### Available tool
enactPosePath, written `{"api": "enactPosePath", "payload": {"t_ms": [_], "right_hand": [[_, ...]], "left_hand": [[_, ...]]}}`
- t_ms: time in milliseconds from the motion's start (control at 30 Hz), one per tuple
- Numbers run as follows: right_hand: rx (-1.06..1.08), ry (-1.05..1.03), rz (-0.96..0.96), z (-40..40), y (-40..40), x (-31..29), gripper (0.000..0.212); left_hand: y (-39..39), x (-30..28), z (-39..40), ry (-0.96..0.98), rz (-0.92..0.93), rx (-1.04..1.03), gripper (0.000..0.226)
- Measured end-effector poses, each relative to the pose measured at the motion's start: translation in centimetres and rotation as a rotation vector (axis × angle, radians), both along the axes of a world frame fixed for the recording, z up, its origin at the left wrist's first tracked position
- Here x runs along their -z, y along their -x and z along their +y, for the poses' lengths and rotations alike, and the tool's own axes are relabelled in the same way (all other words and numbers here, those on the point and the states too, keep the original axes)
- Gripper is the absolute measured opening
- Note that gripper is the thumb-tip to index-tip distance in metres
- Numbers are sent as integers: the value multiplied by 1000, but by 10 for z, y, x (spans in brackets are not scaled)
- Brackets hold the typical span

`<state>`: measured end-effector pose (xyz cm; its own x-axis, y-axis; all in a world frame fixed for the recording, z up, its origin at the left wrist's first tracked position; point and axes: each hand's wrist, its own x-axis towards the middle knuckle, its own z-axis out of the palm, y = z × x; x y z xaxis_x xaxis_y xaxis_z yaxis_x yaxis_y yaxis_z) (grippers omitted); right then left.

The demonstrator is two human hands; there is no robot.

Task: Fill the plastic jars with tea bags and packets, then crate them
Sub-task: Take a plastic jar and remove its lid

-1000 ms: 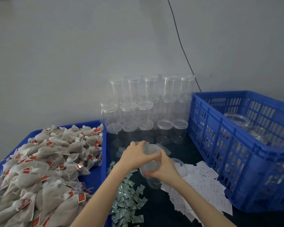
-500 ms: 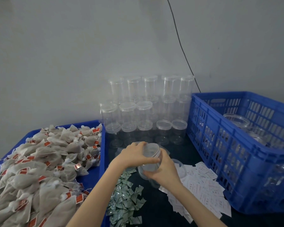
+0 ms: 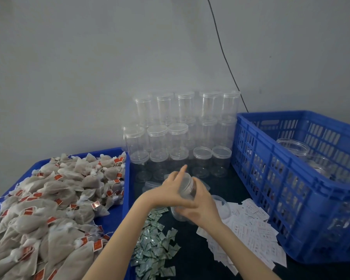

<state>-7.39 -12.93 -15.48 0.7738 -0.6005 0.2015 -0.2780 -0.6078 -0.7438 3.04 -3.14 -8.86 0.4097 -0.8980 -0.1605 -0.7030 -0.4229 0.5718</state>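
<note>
With my right hand (image 3: pixel 202 209) cupped around a clear, empty plastic jar (image 3: pixel 187 197) held above the dark table (image 3: pixel 192 243) and my left hand (image 3: pixel 170 191) gripping its lid, forefinger raised, I fear the slick jar slipping and toppling the stacked lidded jars (image 3: pixel 182 136).

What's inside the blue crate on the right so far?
The blue crate holds clear plastic jars toward its far side. What they contain, and the crate's floor, stay hidden behind its near wall.
</note>
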Motion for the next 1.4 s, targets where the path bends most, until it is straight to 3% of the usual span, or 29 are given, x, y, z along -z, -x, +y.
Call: {"api": "enactPosePath", "payload": {"t_ms": [100, 233, 367, 433, 533, 633, 800, 933, 967, 1067, 1167, 1300, 1400], "right_hand": [[-21, -35, 8, -1, 2, -2, 100], [-7, 18, 25, 9, 2, 4, 93], [84, 209, -46, 10, 3, 13, 86], [77, 264, -31, 8, 6, 14, 91], [50, 182, 24, 2, 14, 13, 103], [62, 120, 47, 1, 23, 12, 106], [103, 173, -2, 3, 29, 14, 99], [153, 234, -42, 0, 26, 12, 96], [142, 225, -24, -1, 25, 13, 97], [121, 164, 22, -6, 23, 14, 105], [115, 132, 8, -7, 21, 15, 105], [108, 134, -39, 1, 16, 20, 103], [153, 184, -88, 3, 11, 23, 100]], "left_hand": [[-9, -10, 6, 1, -21, 74, 103], [-4, -8, 3, -58, -201, -169, 92], [13, 2, -3, -92, -266, -400, 105], [16, 8, -4, -31, -222, -306, 100], [13, 3, 1, -30, 41, 96, 108], [3, -4, 2, -47, -19, 199, 102], [6, -11, -15, -101, -77, -57, 95], [18, -6, -30, -141, -314, -317, 100], [18, -3, -32, -130, -280, -271, 98], [14, -5, -27, -56, 49, 52, 104], [4, -10, -20, -77, -62, 191, 104], [6, -7, -23, -81, -221, -95, 88], [12, -6, -28, -91, -394, -361, 90]]}}
